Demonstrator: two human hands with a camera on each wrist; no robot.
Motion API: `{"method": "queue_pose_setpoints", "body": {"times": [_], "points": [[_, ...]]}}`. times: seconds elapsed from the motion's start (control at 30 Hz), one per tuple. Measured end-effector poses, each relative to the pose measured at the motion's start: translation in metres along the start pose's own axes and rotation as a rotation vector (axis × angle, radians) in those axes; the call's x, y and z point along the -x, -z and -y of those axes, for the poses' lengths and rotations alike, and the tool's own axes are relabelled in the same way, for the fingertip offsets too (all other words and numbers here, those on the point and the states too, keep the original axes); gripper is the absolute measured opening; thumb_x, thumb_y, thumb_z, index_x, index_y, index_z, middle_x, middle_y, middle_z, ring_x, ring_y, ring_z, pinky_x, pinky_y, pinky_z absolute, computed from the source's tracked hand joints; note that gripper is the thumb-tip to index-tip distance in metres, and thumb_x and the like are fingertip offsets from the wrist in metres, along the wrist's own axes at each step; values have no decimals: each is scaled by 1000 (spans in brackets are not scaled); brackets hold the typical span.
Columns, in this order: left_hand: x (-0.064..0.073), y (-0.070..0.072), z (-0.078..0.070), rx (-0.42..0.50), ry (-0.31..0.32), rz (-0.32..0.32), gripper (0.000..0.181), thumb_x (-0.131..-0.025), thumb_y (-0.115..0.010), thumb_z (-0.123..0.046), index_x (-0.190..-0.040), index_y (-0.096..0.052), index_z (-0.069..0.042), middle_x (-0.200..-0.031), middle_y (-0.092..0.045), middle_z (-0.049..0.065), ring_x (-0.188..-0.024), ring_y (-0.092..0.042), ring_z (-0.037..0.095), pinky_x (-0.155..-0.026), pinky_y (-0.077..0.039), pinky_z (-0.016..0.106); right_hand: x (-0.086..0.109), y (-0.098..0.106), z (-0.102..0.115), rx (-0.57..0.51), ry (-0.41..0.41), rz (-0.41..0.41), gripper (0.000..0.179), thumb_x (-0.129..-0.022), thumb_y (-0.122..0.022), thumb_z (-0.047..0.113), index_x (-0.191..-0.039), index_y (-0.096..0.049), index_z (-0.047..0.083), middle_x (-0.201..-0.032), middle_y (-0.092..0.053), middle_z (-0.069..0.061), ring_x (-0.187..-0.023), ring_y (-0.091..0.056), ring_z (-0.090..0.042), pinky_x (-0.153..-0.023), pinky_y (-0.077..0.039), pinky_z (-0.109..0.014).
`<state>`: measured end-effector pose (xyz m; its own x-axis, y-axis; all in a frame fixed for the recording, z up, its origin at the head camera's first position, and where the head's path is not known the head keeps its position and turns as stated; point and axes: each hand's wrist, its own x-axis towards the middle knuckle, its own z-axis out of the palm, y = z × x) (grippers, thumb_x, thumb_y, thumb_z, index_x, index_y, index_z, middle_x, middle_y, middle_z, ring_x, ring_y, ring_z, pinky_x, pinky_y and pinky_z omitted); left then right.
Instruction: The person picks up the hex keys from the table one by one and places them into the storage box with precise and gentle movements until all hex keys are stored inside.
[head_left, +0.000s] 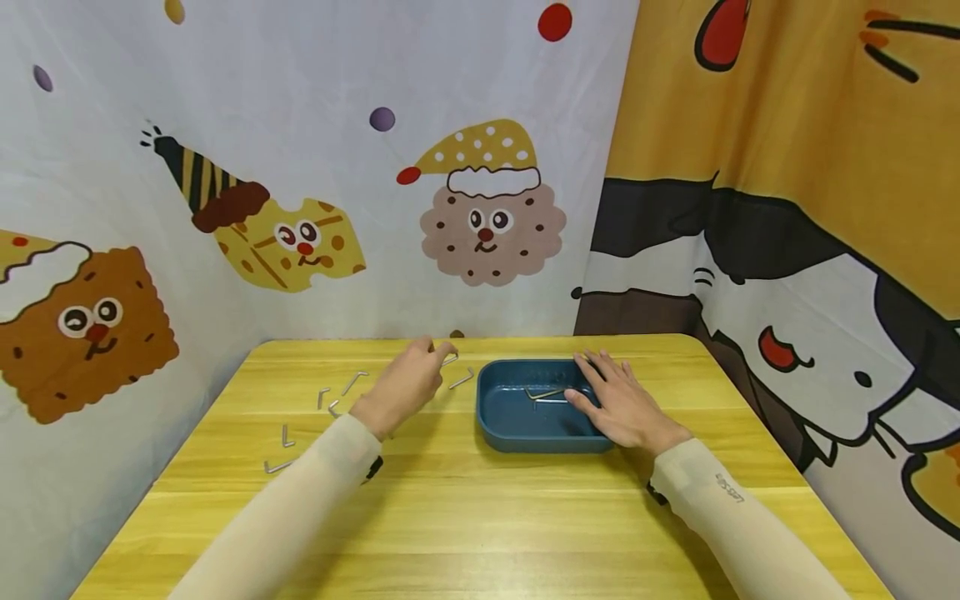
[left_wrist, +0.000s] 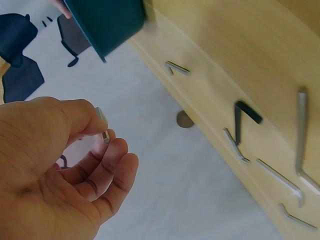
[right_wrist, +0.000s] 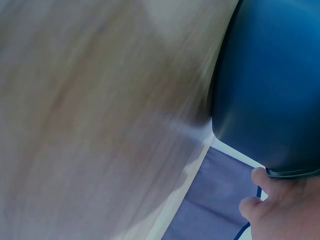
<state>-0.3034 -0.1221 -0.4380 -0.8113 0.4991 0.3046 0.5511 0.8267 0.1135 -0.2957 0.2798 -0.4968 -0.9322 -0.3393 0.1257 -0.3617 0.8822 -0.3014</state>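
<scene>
My left hand (head_left: 405, 383) is above the back of the table, left of the blue tray. Between thumb and fingertips it pinches a small silver hex key (left_wrist: 106, 136), its bent shape mostly hidden by the fingers in the left wrist view. My right hand (head_left: 626, 408) rests over the right end of the tray (head_left: 543, 446), fingers stretched along the rim and thumb reaching inside. Inside the tray lie a brassy hex key (head_left: 546, 394) and a silver one (head_left: 551, 402). In the right wrist view, fingertips (right_wrist: 260, 177) show at the tray's rim.
Several loose hex keys lie on the table left of the tray, among them one silver key (head_left: 461, 379) close to it and another key (head_left: 279, 467) nearer the front. A dark key (left_wrist: 239, 117) shows in the left wrist view. A patterned curtain (head_left: 487, 308) hangs behind the table.
</scene>
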Motion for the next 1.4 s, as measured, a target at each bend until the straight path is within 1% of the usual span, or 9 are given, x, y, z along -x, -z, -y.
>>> {"method": "queue_pose_setpoints", "body": {"times": [0.17, 0.3, 0.53, 0.63, 0.8, 0.9, 1.13, 1.27, 1.4], "points": [[-6, 2, -15, -5, 2, 10, 50, -105, -81, 3, -153, -70, -9, -117, -69, 19, -92, -71, 29, -81, -67, 38, 1, 0, 0, -5, -2, 0, 87, -121, -43, 69, -186, -28, 13, -193, -26, -23, -181, -17, -53, -145, -8, -79], [-11, 2, -25, -21, -21, -2, 49, -105, -83, 1, -151, -72, -11, -120, -71, 19, -93, -75, 31, -80, -69, 38, 1, -1, 0, -8, 2, -3, 87, -121, -43, 69, -186, -28, 13, -193, -26, -23, -181, -17, -53, -144, -9, -79], [-21, -1, -40, -92, -58, 1, 44, -107, -84, -7, -150, -74, -15, -122, -73, 15, -102, -75, 29, -81, -69, 41, 0, -1, 1, -9, 5, -9, 87, -121, -43, 70, -186, -29, 13, -193, -27, -23, -181, -17, -53, -145, -9, -79], [-24, -1, -47, -124, -57, 20, 46, -108, -85, -12, -152, -73, -18, -126, -74, 12, -112, -75, 29, -90, -69, 46, 0, -1, 1, -9, 5, -9, 87, -121, -43, 69, -186, -29, 13, -193, -27, -23, -181, -18, -53, -145, -9, -79], [-29, -2, -58, -148, -54, 51, 46, -110, -84, -18, -154, -73, -23, -134, -75, 9, -128, -73, 29, -115, -63, 59, 1, 0, 0, -8, 4, -2, 88, -121, -43, 69, -186, -28, 13, -193, -26, -23, -181, -17, -53, -145, -8, -79], [-32, -3, -65, -169, -56, 63, 43, -112, -82, -21, -154, -73, -24, -136, -75, 8, -132, -72, 29, -122, -58, 62, 1, 0, -1, -11, 4, -2, 88, -121, -44, 69, -186, -28, 12, -193, -27, -24, -181, -17, -54, -144, -8, -79], [-42, -9, -75, -208, -78, 88, 39, -114, -79, -23, -153, -74, -26, -137, -75, 5, -133, -71, 27, -116, -57, 53, 0, 1, -2, 3, 2, -12, 88, -121, -43, 69, -187, -27, 12, -192, -27, -24, -180, -18, -55, -144, -10, -80], [-47, -11, -80, -215, -93, 108, 39, -115, -77, -24, -154, -74, -26, -138, -75, 4, -132, -71, 26, -120, -58, 55, 0, 1, 0, 1, 5, -9, 89, -121, -44, 70, -186, -28, 13, -192, -28, -24, -180, -19, -54, -144, -10, -80], [-53, -14, -86, -226, -122, 136, 39, -116, -76, -23, -154, -74, -26, -141, -75, 5, -132, -73, 26, -120, -59, 56, 0, 1, 1, 3, 5, -5, 88, -121, -45, 69, -186, -30, 12, -192, -29, -24, -180, -19, -54, -144, -11, -80]]}}
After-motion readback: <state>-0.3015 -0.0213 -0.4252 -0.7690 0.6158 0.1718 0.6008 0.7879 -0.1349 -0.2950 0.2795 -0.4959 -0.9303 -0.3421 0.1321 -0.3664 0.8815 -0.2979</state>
